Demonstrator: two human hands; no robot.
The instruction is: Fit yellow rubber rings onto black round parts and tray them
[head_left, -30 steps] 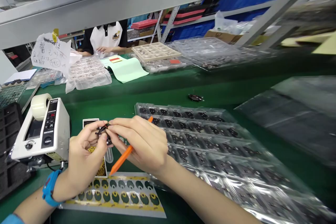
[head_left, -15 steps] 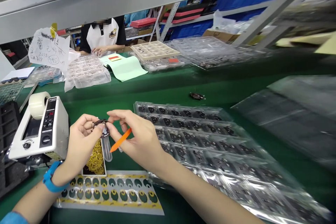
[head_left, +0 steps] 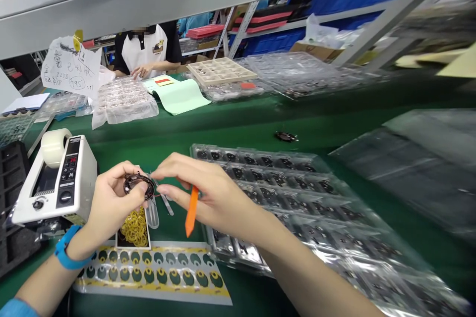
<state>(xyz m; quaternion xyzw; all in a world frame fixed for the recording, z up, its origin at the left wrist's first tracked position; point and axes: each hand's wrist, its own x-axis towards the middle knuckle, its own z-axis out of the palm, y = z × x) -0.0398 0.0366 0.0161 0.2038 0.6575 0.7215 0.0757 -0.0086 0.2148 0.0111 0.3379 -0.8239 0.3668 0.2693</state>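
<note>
My left hand (head_left: pixel 107 203) is closed on a round, dark ring-shaped part (head_left: pixel 130 184), pinched between thumb and fingers and tilted. My right hand (head_left: pixel 219 195) holds an orange pointed stick (head_left: pixel 192 214) against its palm, with the tip hanging downward. Its thumb and forefinger are at the right edge of the round part, with a small gap between them; I cannot tell whether they touch it. Beneath the hands are a small white box of yellow rings (head_left: pixel 136 228), a clear plastic piece (head_left: pixel 152 214) and metal tweezers (head_left: pixel 167 204).
A tape dispenser (head_left: pixel 70 178) stands at left. In front lies a sticker sheet (head_left: pixel 156 294). Clear trays of dark parts (head_left: pixel 297 198) cover the right side. Another dark part (head_left: pixel 286 136) lies behind them. A person (head_left: pixel 148 52) sits across the bench.
The round part has tilted in my left hand. My right hand has shifted slightly right, its thumb and forefinger apart from where they were, and the orange stick has swung more upright.
</note>
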